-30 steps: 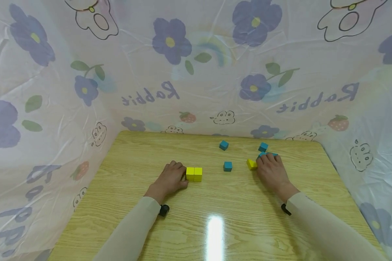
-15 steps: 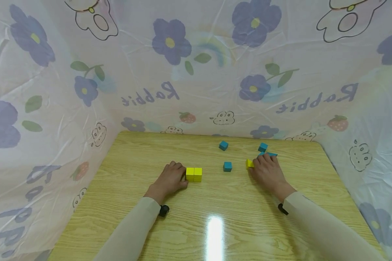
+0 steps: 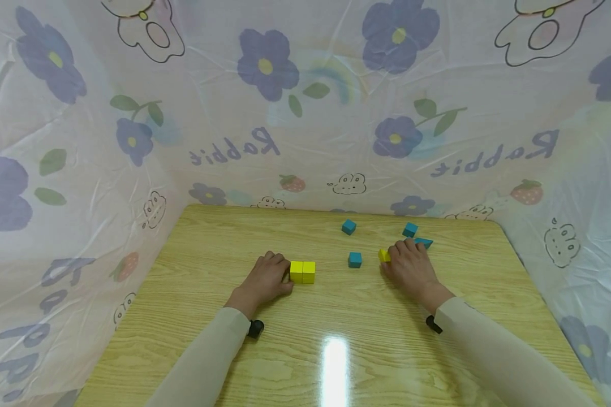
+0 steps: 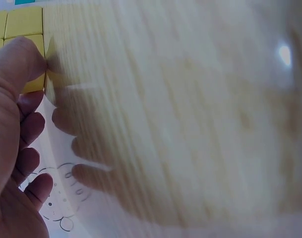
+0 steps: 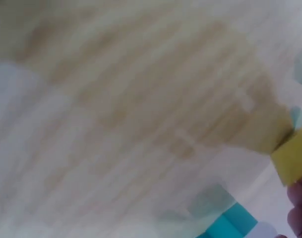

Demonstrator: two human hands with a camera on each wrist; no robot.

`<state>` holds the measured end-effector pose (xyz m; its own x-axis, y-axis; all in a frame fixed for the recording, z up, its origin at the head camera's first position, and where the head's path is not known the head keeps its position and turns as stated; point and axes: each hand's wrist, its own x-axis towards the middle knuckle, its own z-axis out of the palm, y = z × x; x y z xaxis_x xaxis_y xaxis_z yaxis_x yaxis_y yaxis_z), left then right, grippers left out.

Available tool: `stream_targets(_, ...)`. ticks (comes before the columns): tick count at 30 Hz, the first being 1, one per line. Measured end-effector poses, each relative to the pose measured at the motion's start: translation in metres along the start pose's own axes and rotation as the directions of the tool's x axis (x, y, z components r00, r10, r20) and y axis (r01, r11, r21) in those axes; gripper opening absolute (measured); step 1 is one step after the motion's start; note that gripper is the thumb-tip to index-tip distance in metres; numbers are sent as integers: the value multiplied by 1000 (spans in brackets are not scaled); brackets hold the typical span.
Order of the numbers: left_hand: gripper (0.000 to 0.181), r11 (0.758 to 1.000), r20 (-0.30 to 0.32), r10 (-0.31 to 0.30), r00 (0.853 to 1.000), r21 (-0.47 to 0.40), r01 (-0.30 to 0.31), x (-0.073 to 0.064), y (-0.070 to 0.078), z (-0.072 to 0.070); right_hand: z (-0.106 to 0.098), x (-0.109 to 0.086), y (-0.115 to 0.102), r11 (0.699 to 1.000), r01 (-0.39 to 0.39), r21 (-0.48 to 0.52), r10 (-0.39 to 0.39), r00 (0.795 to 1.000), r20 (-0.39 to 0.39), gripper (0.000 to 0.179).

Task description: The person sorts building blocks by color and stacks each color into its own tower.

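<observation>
My left hand (image 3: 266, 278) rests at the left side of two yellow cubes (image 3: 302, 272) that stand side by side, touching. In the left wrist view its thumb (image 4: 22, 62) lies across a yellow face, with the index fingertip at the lower edge, in a pinch. My right hand (image 3: 411, 269) grips a yellow block (image 3: 384, 255) low over the table; the fingers cover most of it, and its full shape is hidden. The right wrist view has this yellow block (image 5: 294, 156) at the right edge, against the fingertips.
A blue cube (image 3: 355, 260) stands between the hands. Farther back are another blue cube (image 3: 348, 226) and a third blue cube (image 3: 410, 229). A pointed blue block (image 3: 424, 243) lies just behind the right hand, partly covered. Patterned cloth (image 3: 305, 141) borders the wooden table (image 3: 295, 350).
My right hand has slid left with the yellow block, uncovering more of the pointed blue block. The left hand and the two yellow cubes have stayed where they were.
</observation>
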<state>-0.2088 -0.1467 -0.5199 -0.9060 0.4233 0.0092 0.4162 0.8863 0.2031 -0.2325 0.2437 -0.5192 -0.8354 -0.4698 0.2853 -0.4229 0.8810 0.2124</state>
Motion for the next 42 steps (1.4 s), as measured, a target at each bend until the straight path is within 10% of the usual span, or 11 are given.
stream_targets(27,39,1000,10,-2,1000,-16,2,2,-1,1,0,-2,9,990,22,141,-26,999,28,37)
stream_targets(42,37,1000,21,-3,1000,4,3,2,-1,2,-14,20,-3,983,49,179,-23,989,-148,37)
